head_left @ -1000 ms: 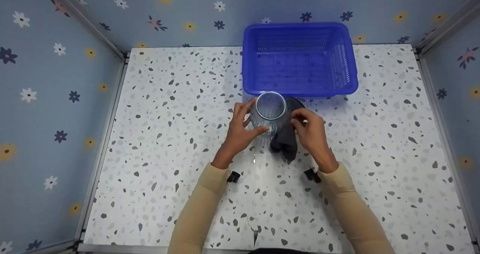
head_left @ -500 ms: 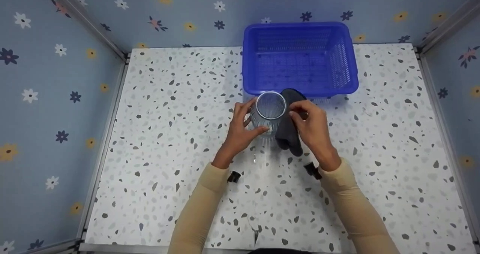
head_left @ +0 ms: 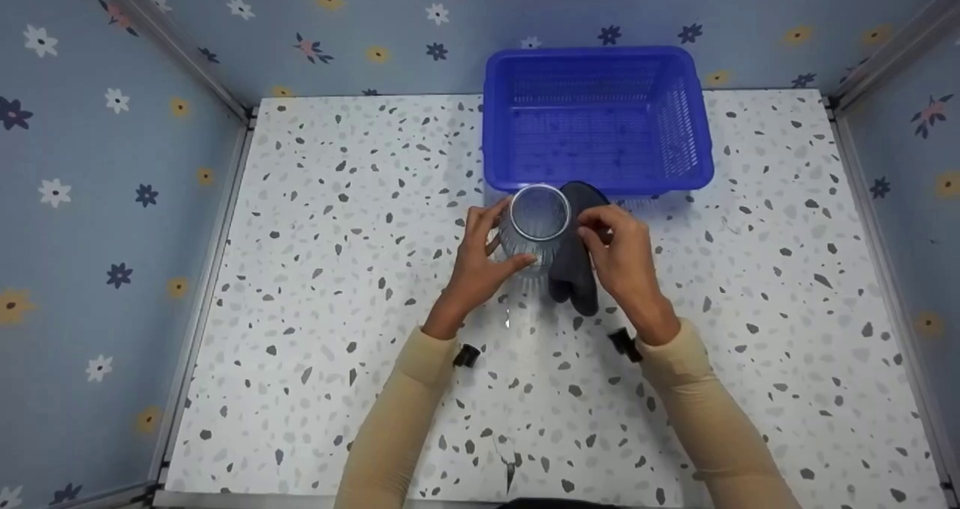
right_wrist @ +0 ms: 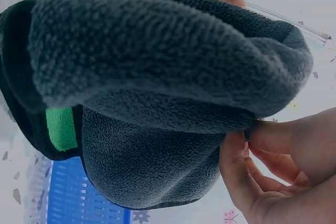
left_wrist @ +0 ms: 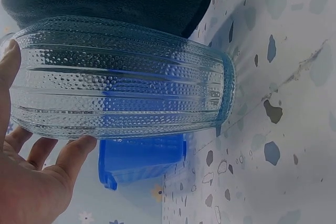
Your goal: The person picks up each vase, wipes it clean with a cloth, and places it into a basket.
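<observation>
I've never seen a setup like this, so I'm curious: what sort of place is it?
Probably a small staged work booth, though I can't be sure: flower-patterned walls enclose a speckled tabletop on three sides, with a blue basket near its far edge.

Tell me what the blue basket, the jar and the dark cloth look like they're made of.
The blue basket is probably molded plastic: even color, smooth rim, perforated walls. The jar looks like clear glass, ribbed and dimpled; the basket shows through it, but clear plastic is possible. The dark cloth seems to be fleece or microfiber, matte, judging by its fuzzy pile.
</observation>
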Demonstrator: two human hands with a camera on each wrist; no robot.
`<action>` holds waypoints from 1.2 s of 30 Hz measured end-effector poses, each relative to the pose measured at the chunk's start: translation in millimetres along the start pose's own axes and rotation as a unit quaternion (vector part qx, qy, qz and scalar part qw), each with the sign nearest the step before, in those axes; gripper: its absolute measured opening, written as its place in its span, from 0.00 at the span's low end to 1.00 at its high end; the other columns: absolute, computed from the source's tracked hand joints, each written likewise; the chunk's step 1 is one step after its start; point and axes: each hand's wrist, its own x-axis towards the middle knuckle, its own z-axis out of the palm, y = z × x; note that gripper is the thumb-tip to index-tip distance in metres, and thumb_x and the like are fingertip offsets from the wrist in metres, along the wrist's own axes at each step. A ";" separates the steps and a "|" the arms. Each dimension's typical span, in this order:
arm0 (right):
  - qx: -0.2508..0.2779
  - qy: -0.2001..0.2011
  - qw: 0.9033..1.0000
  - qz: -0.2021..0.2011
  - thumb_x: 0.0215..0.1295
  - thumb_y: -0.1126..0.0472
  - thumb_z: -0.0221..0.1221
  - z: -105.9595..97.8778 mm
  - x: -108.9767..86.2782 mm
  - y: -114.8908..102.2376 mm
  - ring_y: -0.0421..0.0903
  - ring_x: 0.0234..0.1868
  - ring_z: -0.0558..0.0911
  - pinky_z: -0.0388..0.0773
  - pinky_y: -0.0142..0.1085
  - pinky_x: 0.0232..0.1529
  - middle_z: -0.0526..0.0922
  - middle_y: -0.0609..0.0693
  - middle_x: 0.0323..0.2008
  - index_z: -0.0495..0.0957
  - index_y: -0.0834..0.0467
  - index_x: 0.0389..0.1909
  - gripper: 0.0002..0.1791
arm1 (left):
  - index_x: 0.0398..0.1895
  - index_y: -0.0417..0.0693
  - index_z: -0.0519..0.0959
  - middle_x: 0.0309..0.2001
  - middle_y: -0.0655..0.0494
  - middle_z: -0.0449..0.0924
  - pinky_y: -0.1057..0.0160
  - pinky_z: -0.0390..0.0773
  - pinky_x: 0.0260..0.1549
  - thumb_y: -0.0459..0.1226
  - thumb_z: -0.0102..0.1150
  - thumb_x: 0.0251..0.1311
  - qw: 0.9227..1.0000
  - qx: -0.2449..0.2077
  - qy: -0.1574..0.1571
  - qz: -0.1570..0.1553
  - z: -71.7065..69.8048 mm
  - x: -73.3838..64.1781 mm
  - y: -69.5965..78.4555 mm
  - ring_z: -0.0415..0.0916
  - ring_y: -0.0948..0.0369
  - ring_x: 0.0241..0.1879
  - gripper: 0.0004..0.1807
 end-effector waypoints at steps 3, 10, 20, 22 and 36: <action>0.002 -0.002 1.000 0.005 0.68 0.77 0.65 1.2 -2.3 3.8 0.53 0.38 0.86 0.80 0.31 0.38 0.86 0.61 0.38 0.86 0.69 0.41 0.04 | 0.82 0.50 0.63 0.63 0.48 0.63 0.47 0.74 0.69 0.39 0.80 0.58 1.000 0.001 0.001 -0.001 0.1 -0.1 -0.6 0.65 0.50 0.71 0.50; 0.011 -0.011 1.000 0.012 0.68 0.79 0.63 7.9 -8.6 20.6 0.55 0.39 0.86 0.83 0.44 0.38 0.86 0.63 0.38 0.84 0.70 0.41 0.05 | 0.82 0.48 0.63 0.64 0.47 0.63 0.46 0.74 0.69 0.34 0.79 0.58 1.000 0.001 0.004 0.001 0.9 0.1 0.9 0.65 0.48 0.71 0.50; -0.040 -0.065 0.995 0.067 0.69 0.77 0.63 38.8 -15.7 63.5 0.63 0.44 0.85 0.81 0.55 0.47 0.86 0.67 0.42 0.84 0.71 0.45 0.06 | 0.82 0.50 0.63 0.64 0.47 0.63 0.44 0.74 0.69 0.40 0.79 0.59 1.000 0.003 -0.002 -0.001 -0.2 -1.2 0.6 0.65 0.48 0.73 0.49; -0.056 -0.080 0.992 0.075 0.70 0.76 0.62 43.1 -15.0 68.0 0.64 0.44 0.85 0.81 0.56 0.46 0.86 0.66 0.41 0.84 0.70 0.44 0.05 | 0.82 0.50 0.63 0.64 0.47 0.63 0.44 0.74 0.69 0.40 0.79 0.59 1.000 0.002 -0.004 -0.002 -0.7 -1.8 0.7 0.64 0.49 0.73 0.50; -0.049 -0.082 0.992 0.081 0.70 0.75 0.62 41.8 -14.4 68.9 0.63 0.42 0.85 0.80 0.55 0.46 0.86 0.66 0.38 0.84 0.70 0.43 0.05 | 0.82 0.50 0.63 0.65 0.47 0.63 0.47 0.73 0.70 0.41 0.80 0.58 1.000 0.003 -0.001 -0.005 -0.1 -0.9 1.8 0.65 0.49 0.72 0.50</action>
